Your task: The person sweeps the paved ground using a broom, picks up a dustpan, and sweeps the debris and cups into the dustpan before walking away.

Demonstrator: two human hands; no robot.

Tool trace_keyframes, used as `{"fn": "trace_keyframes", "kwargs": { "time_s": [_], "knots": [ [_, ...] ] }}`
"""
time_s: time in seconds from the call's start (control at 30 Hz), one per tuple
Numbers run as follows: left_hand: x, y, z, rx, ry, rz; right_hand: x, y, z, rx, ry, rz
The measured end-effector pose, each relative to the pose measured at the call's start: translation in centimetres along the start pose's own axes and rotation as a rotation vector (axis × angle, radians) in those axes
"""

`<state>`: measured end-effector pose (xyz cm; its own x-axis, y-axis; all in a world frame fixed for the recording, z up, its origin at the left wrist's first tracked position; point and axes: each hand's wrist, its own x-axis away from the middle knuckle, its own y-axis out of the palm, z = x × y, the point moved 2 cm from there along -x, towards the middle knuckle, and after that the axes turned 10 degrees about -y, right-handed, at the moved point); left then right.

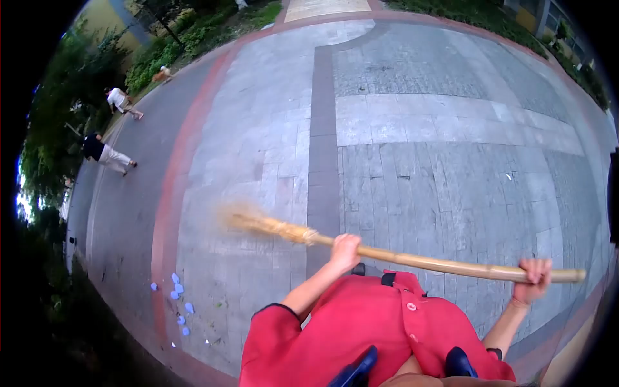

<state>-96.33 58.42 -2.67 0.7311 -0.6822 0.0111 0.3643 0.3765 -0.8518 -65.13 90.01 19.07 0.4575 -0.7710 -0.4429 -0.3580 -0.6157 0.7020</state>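
Note:
A broom (438, 262) with a long bamboo handle lies across the view in front of my red shirt. My left hand (346, 252) is wrapped round the handle close to the tied bristle head. Near the handle's far right end, my right hand (534, 281) grips it too. The straw bristles (248, 219) point left and are blurred at the tip; whether they touch the paving I cannot tell. Several blue-violet flat pieces (177, 290) lie on the ground at the lower left, apart from the bristles.
Grey stone paving (400, 187) spreads ahead, edged on the left by a red strip (169, 200) and a darker road. Two people (116, 158) walk on that road, with a brown dog (161, 76) farther off. A small white scrap (509, 176) lies at the right.

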Motion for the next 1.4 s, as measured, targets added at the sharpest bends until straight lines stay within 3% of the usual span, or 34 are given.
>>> {"fn": "trace_keyframes", "kwargs": {
  "time_s": [0.17,0.33,0.47,0.5,0.57,0.67,0.8,0.93,1.03,1.17,1.23,1.3,1.33,1.4],
  "knots": [
    [-17.9,1.7,8.3,0.174,0.324,0.008,-6.6,3.5,-4.5,0.22,-0.266,-0.044],
    [-32.1,7.3,12.7,0.191,0.466,-0.093,-12.8,2.3,-1.3,0.342,-0.443,-0.077],
    [-39.0,14.7,9.3,0.132,0.387,-0.198,-22.5,-4.7,6.3,0.342,-0.39,-0.058],
    [-40.4,16.5,7.2,0.146,0.378,-0.187,-25.2,-7.6,9.0,0.302,-0.326,0.041],
    [-43.8,14.8,5.7,-0.077,0.185,-0.474,-28.9,-10.7,13.0,0.256,-0.208,0.186],
    [-49.8,10.0,6.2,-0.11,0.166,-0.413,-36.2,-10.7,17.6,0.176,-0.151,0.189],
    [-56.5,7.3,12.6,0.033,0.332,-0.233,-42.3,-10.6,13.1,0.109,-0.206,0.01],
    [-68.8,7.3,19.8,0.233,0.498,-0.067,-46.4,-9.9,8.4,0.235,-0.405,-0.07],
    [-79.4,9.1,22.4,0.357,0.612,-0.029,-52.2,-4.1,15.2,0.319,-0.502,-0.267],
    [-92.5,15.2,16.4,0.361,0.641,-0.11,-59.1,-5.7,27.1,0.578,-0.531,-0.251],
    [-96.0,16.9,11.5,0.305,0.531,-0.209,-64.2,-8.7,33.4,0.5,-0.365,-0.043],
    [-97.5,15.2,7.3,0.198,0.425,-0.304,-68.9,-9.5,37.5,0.374,-0.212,-0.046],
    [-98.4,14.4,7.0,0.133,0.376,-0.325,-70.7,-10.1,38.9,0.31,-0.141,-0.045],
    [-98.9,13.0,9.1,0.209,0.47,-0.144,-72.0,-10.3,36.3,0.347,-0.175,-0.019]
  ]
}}
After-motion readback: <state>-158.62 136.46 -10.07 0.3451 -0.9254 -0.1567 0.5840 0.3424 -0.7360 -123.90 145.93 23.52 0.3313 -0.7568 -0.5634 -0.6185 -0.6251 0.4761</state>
